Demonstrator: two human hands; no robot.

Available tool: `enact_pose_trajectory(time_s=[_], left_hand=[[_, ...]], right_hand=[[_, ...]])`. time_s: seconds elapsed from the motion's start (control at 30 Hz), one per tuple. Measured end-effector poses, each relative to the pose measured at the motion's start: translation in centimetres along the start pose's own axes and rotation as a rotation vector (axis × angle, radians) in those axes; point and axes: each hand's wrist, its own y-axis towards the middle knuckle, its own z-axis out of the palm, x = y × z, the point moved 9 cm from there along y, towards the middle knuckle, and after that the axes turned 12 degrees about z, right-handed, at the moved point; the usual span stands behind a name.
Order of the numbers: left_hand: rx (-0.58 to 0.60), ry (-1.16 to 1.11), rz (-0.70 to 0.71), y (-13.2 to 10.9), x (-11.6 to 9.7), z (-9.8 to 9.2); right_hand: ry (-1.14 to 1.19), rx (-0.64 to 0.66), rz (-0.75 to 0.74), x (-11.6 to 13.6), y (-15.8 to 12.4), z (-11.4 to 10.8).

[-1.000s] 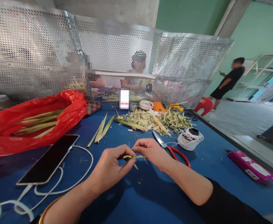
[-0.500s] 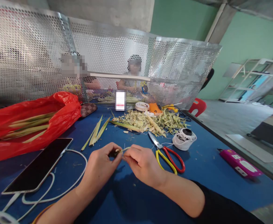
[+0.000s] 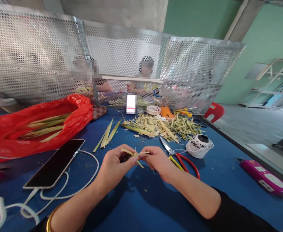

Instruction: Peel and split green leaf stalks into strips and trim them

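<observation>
My left hand [image 3: 119, 164] is closed in a pinch on a small bundle of pale leaf strips [image 3: 129, 151]. Strip ends stick out above and below its fingertips, and part of the bundle is hidden in the palm. Fingertips meeting the left ones, my right hand [image 3: 157, 162] pinches the other end of a leaf strip. A fine thread hangs below the right fingers. Just beyond the right wrist lie scissors [image 3: 167, 146] with red and yellow handles, partly covered by the forearm. A spool of white thread [image 3: 199, 146] stands beside them.
Leaf shreds [image 3: 153, 124] lie in a heap ahead, with longer leaf pieces [image 3: 107, 137] to its left. A red plastic bag [image 3: 78, 112] holds more leaves. A tablet [image 3: 56, 164] with a white cable [image 3: 96, 167] lies left, a purple case [image 3: 264, 175] right. Perforated metal panels [image 3: 122, 42] stand behind.
The view has swung left, so everything sits further right in the picture. Leaf strip ends now show plainly between my fingers, and my right forearm covers more of the scissor handles.
</observation>
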Motion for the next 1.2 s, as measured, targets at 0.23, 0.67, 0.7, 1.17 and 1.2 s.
enact_pose_trajectory(time_s=[0.23,0.67,0.7,1.17,1.2], left_hand=[[-0.108,0.320,0.032,-0.1,0.2,-1.8],[0.200,-0.195,-0.162,-0.6,1.1,2.5],[0.188,-0.230,-0.174,-0.6,1.0,2.5],[0.114,-0.429,-0.277,-0.8,1.8,2.6],[0.100,-0.442,-0.284,-0.8,2.0,2.5]], right_hand=[[-0.449,-0.188,-0.445,3.3,-3.1,0.9],[-0.266,-0.036,-0.267,3.7,-2.1,-0.4],[-0.209,0.002,-0.206,3.4,-1.8,-0.4],[0.169,0.055,0.143,-0.3,-0.7,0.1],[0.164,0.026,0.132,-0.4,-0.7,0.0]])
